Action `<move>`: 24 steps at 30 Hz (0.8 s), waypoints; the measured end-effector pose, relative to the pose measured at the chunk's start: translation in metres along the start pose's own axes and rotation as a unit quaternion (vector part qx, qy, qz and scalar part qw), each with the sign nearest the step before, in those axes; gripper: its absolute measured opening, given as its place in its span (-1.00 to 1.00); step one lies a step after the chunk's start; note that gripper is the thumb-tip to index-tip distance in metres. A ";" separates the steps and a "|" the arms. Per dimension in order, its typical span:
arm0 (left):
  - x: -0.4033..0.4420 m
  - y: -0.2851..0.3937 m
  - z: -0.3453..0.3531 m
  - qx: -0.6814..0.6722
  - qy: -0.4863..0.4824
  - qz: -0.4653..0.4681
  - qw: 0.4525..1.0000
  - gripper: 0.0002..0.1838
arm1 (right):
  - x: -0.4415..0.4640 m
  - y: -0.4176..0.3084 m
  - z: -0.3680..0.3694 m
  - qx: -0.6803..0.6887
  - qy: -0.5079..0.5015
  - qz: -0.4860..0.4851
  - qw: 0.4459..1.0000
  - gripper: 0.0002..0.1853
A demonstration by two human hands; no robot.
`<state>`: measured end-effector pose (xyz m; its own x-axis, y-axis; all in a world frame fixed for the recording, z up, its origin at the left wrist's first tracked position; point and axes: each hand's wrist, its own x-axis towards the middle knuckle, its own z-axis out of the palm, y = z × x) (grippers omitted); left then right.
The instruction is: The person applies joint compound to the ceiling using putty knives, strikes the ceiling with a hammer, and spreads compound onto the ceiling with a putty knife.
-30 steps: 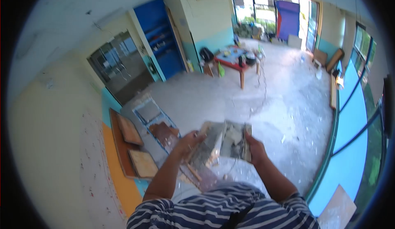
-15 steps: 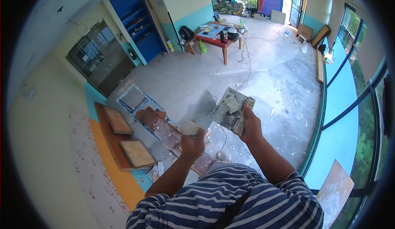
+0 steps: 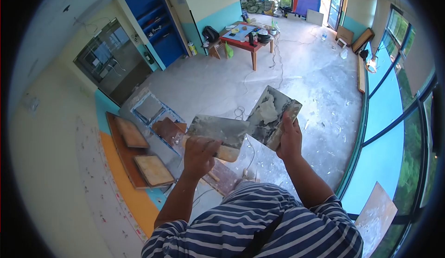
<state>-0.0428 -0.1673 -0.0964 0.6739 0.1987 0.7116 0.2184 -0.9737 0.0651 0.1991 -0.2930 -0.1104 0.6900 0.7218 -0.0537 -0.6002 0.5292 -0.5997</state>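
My left hand (image 3: 198,158) is closed around the pale handle edge of a wide putty knife (image 3: 218,129), its grey blade smeared and pointing forward. My right hand (image 3: 290,140) grips a second wide putty knife (image 3: 259,127) along its thick right edge, thumb on top. A lump of whitish putty (image 3: 267,109) sits on that second blade, with darker smears below it. The two blades come together near the middle of the view; whether they touch, I cannot tell.
Below, to the left, stand a blue-framed stepladder (image 3: 150,110) and a brown plank (image 3: 225,177). Cushioned brown panels (image 3: 153,170) lean at the left wall. A red table (image 3: 254,49) with clutter stands farther back. Cables and debris lie on the grey floor (image 3: 320,119); windows line the right.
The left putty knife, blurred before and angled upward, now lies flatter, its blade broadside to view. My right hand has moved up and slightly right with its knife and putty.
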 end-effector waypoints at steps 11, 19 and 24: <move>0.041 0.025 -0.011 -0.164 0.025 -0.143 0.976 -0.57 | 0.003 0.009 -0.010 -0.100 -0.030 -0.027 0.994 -0.60; 0.066 0.033 -0.011 -0.154 -0.029 -0.132 0.979 -0.63 | -0.013 0.001 -0.007 -0.296 -0.077 -0.124 0.944 -0.60; 0.072 0.016 -0.016 -0.181 -0.023 -0.141 0.973 -0.63 | -0.013 -0.014 -0.007 -0.442 -0.122 -0.231 0.858 -0.70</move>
<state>-0.0020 -0.1702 -0.0325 0.6555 0.4601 0.5988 0.1415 -0.8538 0.5011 0.2010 -0.3128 -0.1067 0.6018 0.6551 0.4568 0.3296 0.3173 -0.8892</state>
